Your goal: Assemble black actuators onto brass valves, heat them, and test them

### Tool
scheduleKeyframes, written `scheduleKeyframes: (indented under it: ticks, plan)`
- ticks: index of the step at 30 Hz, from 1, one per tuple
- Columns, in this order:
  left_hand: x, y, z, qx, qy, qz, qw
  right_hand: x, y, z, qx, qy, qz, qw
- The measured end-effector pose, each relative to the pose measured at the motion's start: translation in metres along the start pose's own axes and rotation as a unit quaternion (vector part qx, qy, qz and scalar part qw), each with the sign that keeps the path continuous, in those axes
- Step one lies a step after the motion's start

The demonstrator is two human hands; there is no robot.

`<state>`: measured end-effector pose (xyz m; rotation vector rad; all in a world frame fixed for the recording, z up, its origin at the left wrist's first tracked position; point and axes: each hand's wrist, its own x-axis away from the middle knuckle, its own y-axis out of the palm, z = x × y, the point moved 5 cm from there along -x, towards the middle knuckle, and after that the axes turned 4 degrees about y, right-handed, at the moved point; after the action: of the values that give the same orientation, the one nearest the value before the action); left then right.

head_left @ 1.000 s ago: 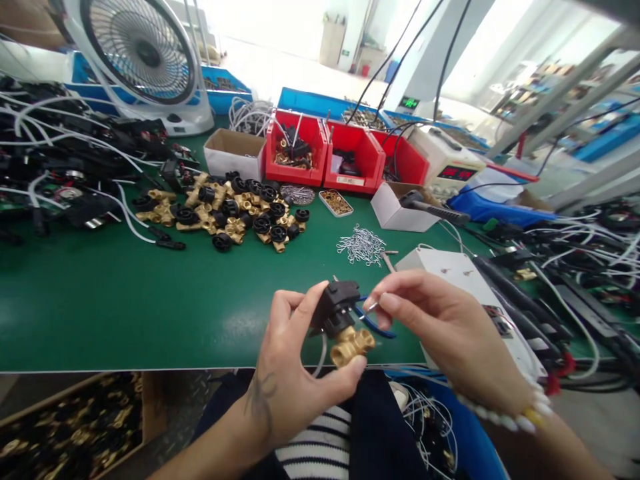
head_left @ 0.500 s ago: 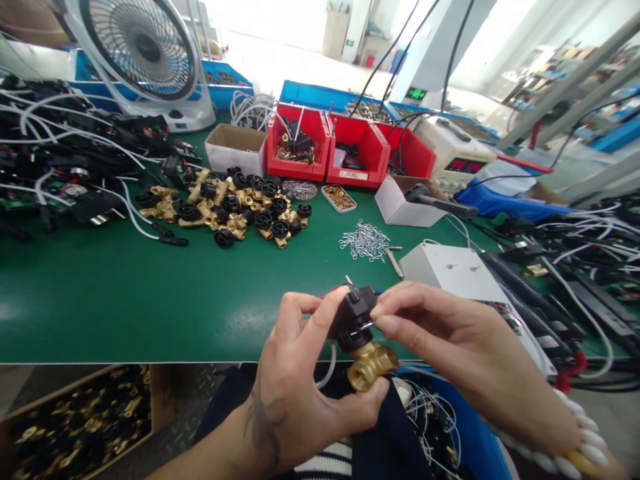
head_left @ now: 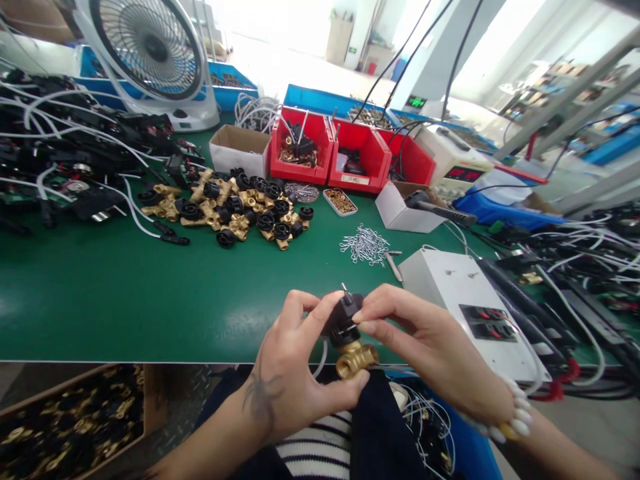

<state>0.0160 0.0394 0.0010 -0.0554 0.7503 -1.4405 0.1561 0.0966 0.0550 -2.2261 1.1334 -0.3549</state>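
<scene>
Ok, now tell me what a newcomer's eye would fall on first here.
Probably the brass fitting with a black plastic top, gripped in the left hand over the green tabletop's near edge, with the right hand's fingertips at its black part. Next might come the heap of brass fittings with round black caps, left of centre, then the round white fan at the back left.

**Flat green workbench (head_left: 150, 293), crowded at the back**

On it lie heaped brass fittings with round black caps (head_left: 240, 208), looped silvery metal clips (head_left: 365, 245), a small white rectangular tray (head_left: 346, 214), open red plastic bins (head_left: 300, 173) and a pale grey box (head_left: 450, 283).
</scene>
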Motion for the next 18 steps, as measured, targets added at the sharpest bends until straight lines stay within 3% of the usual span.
scheduleKeyframes:
  ticks: [2,4,5,6,7,9,11,14,18]
  plan:
    - [-0.002,0.005,-0.01,0.013,-0.014,-0.002,1.0,-0.012,-0.011,0.007,0.06,-0.013,-0.007,0.998]
    - [-0.003,0.011,-0.021,0.026,-0.033,0.003,0.999,-0.033,-0.042,0.021,0.178,0.021,0.057,0.982]
    - [-0.004,0.014,-0.027,0.031,-0.044,0.009,0.999,-0.045,-0.065,0.03,0.258,0.063,0.126,0.956]
    - [-0.005,0.017,-0.032,0.034,-0.054,0.018,0.998,-0.057,-0.089,0.04,0.361,0.12,0.19,0.905]
    - [-0.006,0.02,-0.037,0.037,-0.064,0.026,0.997,-0.069,-0.109,0.05,0.4,0.156,0.225,0.875]
    - [-0.006,0.024,-0.045,0.04,-0.076,0.036,0.996,-0.091,-0.139,0.073,0.436,0.216,0.236,0.841]
    - [-0.007,0.026,-0.048,0.044,-0.076,0.037,0.995,-0.105,-0.155,0.096,0.445,0.268,0.212,0.828]
    - [-0.007,0.027,-0.051,0.052,-0.075,0.028,0.995,-0.109,-0.164,0.117,0.438,0.313,0.185,0.823]
    - [-0.005,0.027,-0.051,0.068,-0.082,0.023,0.994,-0.086,-0.17,0.109,0.41,0.312,0.22,0.828]
